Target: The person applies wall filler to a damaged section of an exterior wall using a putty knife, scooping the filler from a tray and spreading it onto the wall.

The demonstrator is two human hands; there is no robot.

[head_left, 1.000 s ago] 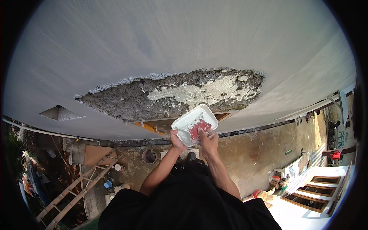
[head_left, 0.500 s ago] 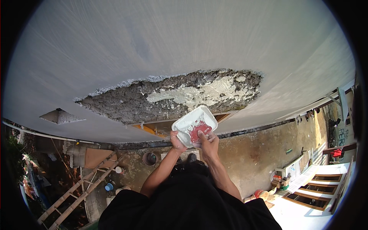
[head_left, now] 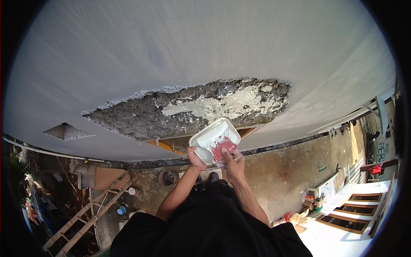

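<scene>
My left hand [head_left: 196, 158] grips the near left edge of a white tray [head_left: 196, 139] that holds wet white plaster [head_left: 214, 134]. In my right hand [head_left: 232, 161] is a red plastic scraper [head_left: 223, 147], pinched between thumb and fingers. The scraper lies over the right part of the tray, with plaster along its far edge. Just beyond the tray, the grey wall [head_left: 162, 51] has a long rough patch [head_left: 128, 113] of bare, broken surface. Pale plaster [head_left: 214, 107] covers the middle and right of that patch.
A wooden ladder [head_left: 92, 218] leans at the lower left, near a blue cup [head_left: 121, 210]. A dark bucket [head_left: 166, 178] stands on the concrete floor [head_left: 278, 184] by my feet. A small notch [head_left: 66, 131] marks the wall at left. Window frames [head_left: 346, 212] lie at the lower right.
The red scraper has shifted slightly within the tray, and white plaster now shows more at its far side. The tray has moved a little to the left. Both hands keep their grips.
</scene>
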